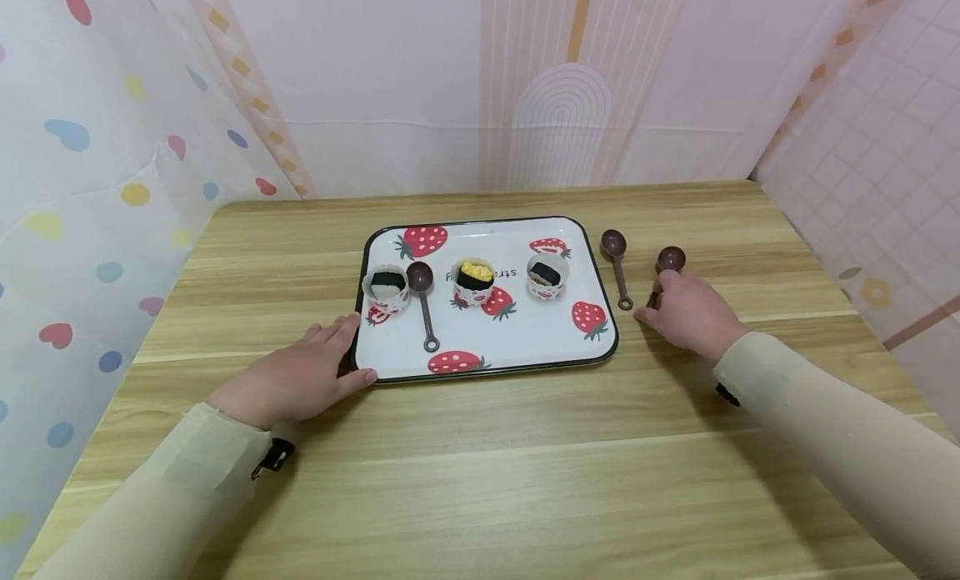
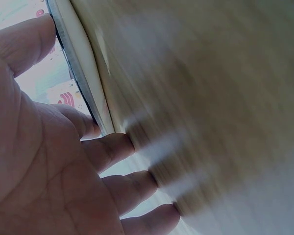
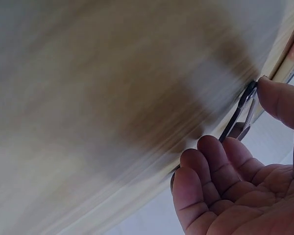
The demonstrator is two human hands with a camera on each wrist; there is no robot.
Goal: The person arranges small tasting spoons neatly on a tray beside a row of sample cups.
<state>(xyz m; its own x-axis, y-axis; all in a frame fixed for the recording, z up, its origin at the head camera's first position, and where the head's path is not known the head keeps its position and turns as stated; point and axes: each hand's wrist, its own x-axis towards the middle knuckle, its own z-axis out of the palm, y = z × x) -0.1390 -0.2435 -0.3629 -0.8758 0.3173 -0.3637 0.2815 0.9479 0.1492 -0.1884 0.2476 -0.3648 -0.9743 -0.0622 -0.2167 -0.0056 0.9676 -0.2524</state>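
Three cups (image 1: 472,282) sit on the tray (image 1: 525,347), left hand (image 1: 296,380) spread at its edge.

You can read only one bit of writing; it is printed on the white strawberry tray (image 1: 600,347), upside down from your side, just behind the middle cup (image 1: 473,281) and partly hidden by it; the visible letters look like "str", the rest is covered; the wrist views are too blurred to show any writing; no numbers, brands or labels are legible elsewhere.
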